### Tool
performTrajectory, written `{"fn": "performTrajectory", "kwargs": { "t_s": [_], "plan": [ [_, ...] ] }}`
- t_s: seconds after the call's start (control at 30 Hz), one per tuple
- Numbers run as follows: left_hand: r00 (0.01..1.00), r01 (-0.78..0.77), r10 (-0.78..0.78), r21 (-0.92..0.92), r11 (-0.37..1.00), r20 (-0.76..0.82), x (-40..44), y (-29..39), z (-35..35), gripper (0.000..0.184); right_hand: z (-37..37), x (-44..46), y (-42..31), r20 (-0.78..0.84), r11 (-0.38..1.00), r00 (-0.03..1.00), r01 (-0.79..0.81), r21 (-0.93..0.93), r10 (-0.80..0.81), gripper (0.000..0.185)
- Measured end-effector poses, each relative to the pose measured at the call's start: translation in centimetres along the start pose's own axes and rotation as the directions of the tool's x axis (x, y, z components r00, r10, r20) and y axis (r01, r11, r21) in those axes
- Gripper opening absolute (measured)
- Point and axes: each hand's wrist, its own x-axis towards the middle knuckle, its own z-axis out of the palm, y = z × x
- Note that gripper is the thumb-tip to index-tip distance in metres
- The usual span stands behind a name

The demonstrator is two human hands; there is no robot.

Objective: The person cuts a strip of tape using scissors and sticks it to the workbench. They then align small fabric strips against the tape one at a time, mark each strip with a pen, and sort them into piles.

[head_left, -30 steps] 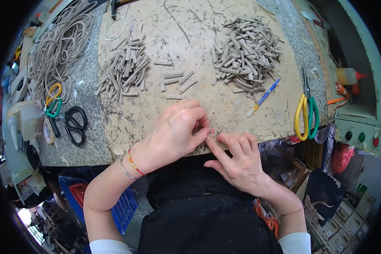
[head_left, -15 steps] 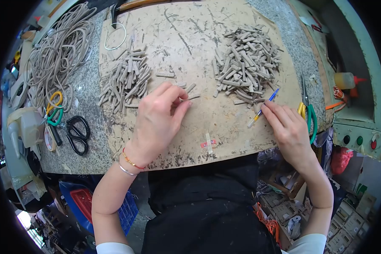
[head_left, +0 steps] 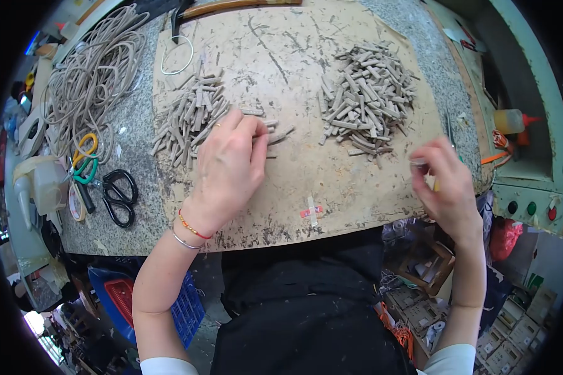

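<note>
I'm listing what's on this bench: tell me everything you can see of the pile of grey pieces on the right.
The pile is a loose heap of many short, narrow grey strips, overlapping and pointing every way. They look cord-like; the exact material is unclear. It lies on the tan sheet, towards its right side. The left hand and right hand are both clear of it.

no writing or numbers can be read; any print on the small pink strip (head_left: 305,213) is too tiny.
</note>
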Motion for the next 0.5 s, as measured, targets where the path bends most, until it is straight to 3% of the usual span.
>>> {"fn": "performTrajectory", "kwargs": {
  "t_s": [0.1, 0.2, 0.3, 0.43, 0.5],
  "plan": [
    [0.939, -0.254, 0.280, 0.144, 0.956, -0.201, 1.0, 0.6, 0.9, 0.019, -1.2, -0.9, -1.1, -0.182, 0.966, 0.969, -0.123, 0.228, 0.167, 0.018],
    [0.881, -0.444, 0.472, 0.289, 0.848, -0.032, 0.9, 0.2, 1.9, 0.030, 1.5, -2.2, -2.1, -0.294, 0.844, 0.915, -0.085, 0.530, 0.277, 0.016],
    [0.875, -0.450, 0.483, 0.390, 0.803, 0.015, 0.7, -4.3, 0.9, 0.034, 3.3, -3.0, -3.2, -0.273, 0.778, 0.925, -0.037, 0.627, 0.264, 0.005],
    [0.886, -0.378, 0.464, 0.578, 0.724, -0.002, 0.7, -9.4, -2.1, 0.031, 3.4, -4.6, -2.0, -0.329, 0.785, 0.912, 0.013, 0.620, 0.245, 0.021],
    [0.906, -0.314, 0.419, 0.578, 0.753, -0.053, 1.1, -8.2, -2.8, 0.032, 3.7, -4.6, -2.2, -0.357, 0.712, 0.822, -0.081, 0.697, 0.443, 0.024]
  ]
}}
